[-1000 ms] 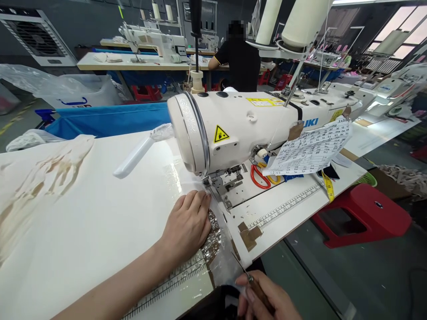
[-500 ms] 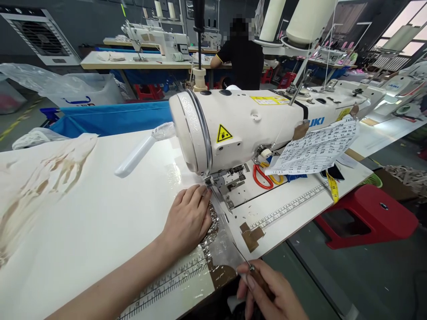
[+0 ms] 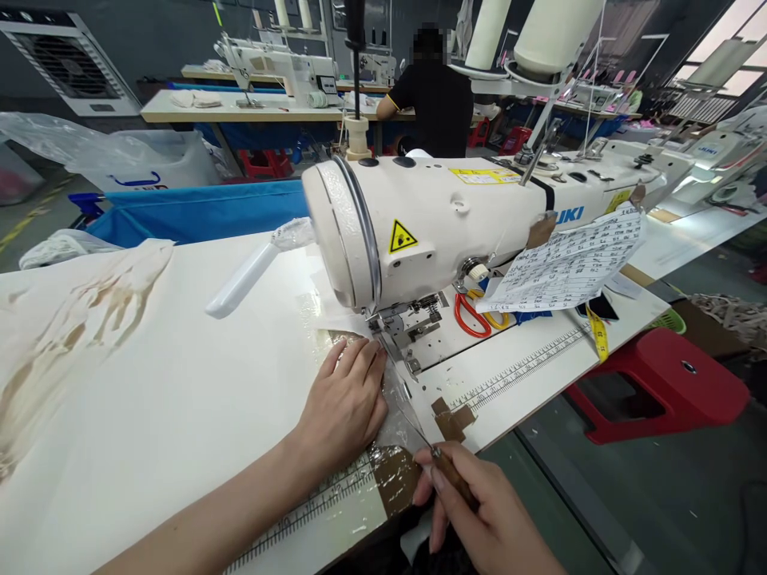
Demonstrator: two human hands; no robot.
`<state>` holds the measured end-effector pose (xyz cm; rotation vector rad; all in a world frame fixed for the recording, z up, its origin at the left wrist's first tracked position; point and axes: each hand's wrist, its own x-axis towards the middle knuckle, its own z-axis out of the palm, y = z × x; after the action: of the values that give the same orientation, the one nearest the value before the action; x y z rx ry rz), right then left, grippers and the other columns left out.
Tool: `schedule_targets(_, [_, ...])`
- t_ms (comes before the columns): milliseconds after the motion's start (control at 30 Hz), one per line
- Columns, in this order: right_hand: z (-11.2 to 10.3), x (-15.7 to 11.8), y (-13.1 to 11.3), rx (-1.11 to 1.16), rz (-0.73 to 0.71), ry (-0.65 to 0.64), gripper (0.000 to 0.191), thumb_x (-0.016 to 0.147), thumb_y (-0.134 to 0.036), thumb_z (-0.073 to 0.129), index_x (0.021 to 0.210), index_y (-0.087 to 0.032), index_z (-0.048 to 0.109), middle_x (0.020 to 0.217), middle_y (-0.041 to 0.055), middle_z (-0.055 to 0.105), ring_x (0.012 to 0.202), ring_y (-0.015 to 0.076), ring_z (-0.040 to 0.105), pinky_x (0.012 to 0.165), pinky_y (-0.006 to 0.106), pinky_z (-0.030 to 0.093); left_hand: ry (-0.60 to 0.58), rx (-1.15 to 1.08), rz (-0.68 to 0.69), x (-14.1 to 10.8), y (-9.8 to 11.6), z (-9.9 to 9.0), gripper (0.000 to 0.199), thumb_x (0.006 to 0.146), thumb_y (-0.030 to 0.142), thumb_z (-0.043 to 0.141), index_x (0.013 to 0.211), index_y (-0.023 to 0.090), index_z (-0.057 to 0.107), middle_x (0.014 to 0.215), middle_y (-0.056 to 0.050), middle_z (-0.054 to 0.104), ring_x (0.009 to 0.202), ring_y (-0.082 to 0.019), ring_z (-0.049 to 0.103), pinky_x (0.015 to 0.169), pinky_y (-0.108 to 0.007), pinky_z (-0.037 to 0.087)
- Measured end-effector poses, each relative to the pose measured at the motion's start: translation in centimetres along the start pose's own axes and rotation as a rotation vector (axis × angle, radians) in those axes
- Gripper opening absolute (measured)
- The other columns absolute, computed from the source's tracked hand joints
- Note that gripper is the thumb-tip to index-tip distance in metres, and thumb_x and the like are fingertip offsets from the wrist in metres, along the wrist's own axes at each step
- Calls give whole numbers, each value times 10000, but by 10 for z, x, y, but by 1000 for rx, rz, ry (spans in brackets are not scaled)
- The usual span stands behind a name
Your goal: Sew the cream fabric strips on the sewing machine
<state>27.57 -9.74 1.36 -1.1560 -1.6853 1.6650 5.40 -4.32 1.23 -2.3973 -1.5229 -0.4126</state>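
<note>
My left hand (image 3: pixel 347 395) lies flat beside the needle area of a white sewing machine (image 3: pixel 419 231), fingers stretched toward the presser foot. Beneath it is a thin whitish fabric piece (image 3: pixel 400 427), mostly hidden; some white cloth (image 3: pixel 343 321) shows beyond the fingertips. At the table's front edge my right hand (image 3: pixel 479 495) is closed around the wooden handle of an awl (image 3: pixel 454 477). The awl's thin metal shaft slants up-left over the fabric, its tip near the left thumb. A pale scrap hangs below the right fingers; whether they grip it I cannot tell.
Red-handled scissors (image 3: pixel 471 316) lie behind the needle area, near a yellow tape measure (image 3: pixel 598 334). A handwritten sheet (image 3: pixel 563 259) hangs on the machine. Cream fabric (image 3: pixel 89 319) is spread at left. A red stool (image 3: pixel 677 383) stands at right; a person (image 3: pixel 437 104) sits ahead.
My right hand has moved up and left with the awl, bringing its tip closer to my left hand. My left hand has shifted slightly right and down. More white cloth shows beyond the needle.
</note>
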Motion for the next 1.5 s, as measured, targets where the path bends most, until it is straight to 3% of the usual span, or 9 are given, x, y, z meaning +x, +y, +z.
schedule_targets(333, [-8,7,-15,-95,-80,-57,262,1076,-384,390,1148,-218,579,907,21,693,604,119,679,610,222,498,-10,-33,-30,2,-6,2,434,922,201,385,1286,33,551,1234,-186,566,1143,-314,524,1020,-486,447])
schedule_targets(467, [-10,0,-31,-172,-252,-53,250,1072,-350,395,1219,-284,586,820,4,691,652,139,661,632,230,505,8,-55,-14,4,-14,10,390,935,125,349,1261,41,546,1193,-185,569,1071,-283,554,925,-437,532])
schedule_targets(600, [-11,-1,-61,-313,-458,6,270,1055,-380,441,1249,-348,626,788,-1,674,554,134,586,570,231,500,29,-62,6,11,-25,13,324,953,53,334,1177,84,566,1054,-146,605,934,-242,583,740,-343,574])
schedule_targets(700, [-11,4,-77,-310,-477,-134,291,1053,-374,455,1286,-325,623,895,10,711,574,124,616,576,208,518,36,-50,12,17,-32,14,254,971,68,359,1028,127,599,927,-112,619,828,-236,575,631,-329,551])
schedule_targets(800, [-8,10,-74,-312,-479,-240,291,1047,-359,484,1280,-244,616,925,18,736,629,123,660,605,187,524,106,-79,42,18,-38,15,208,987,110,399,971,150,603,916,-96,642,828,-227,594,644,-321,552])
schedule_targets(967, [-2,22,-42,-564,-413,20,291,1015,-174,391,1226,-167,590,1044,83,742,914,231,710,782,320,542,200,-330,-15,15,-48,19,152,1003,217,476,952,178,614,974,-70,673,896,-188,640,751,-301,564])
schedule_targets(1167, [-1,52,-14,-773,-342,295,314,1039,-234,355,1294,-110,490,906,90,731,666,226,674,559,317,454,136,-520,-39,16,-59,15,179,973,256,518,927,198,680,954,-56,705,911,-184,672,759,-292,560])
schedule_targets(1300, [4,66,-15,-870,-374,310,304,1031,-193,377,1308,-148,493,955,82,730,734,214,689,561,293,438,113,-556,-76,15,-62,13,181,946,294,555,921,204,710,945,-55,717,907,-193,684,741,-289,564])
schedule_targets(1500, [10,77,-20,-957,-375,264,258,974,-130,449,1208,-147,555,853,66,705,690,205,658,526,290,412,69,-557,-139,13,-65,14,190,925,312,554,946,215,716,972,-52,726,907,-198,694,745,-300,572])
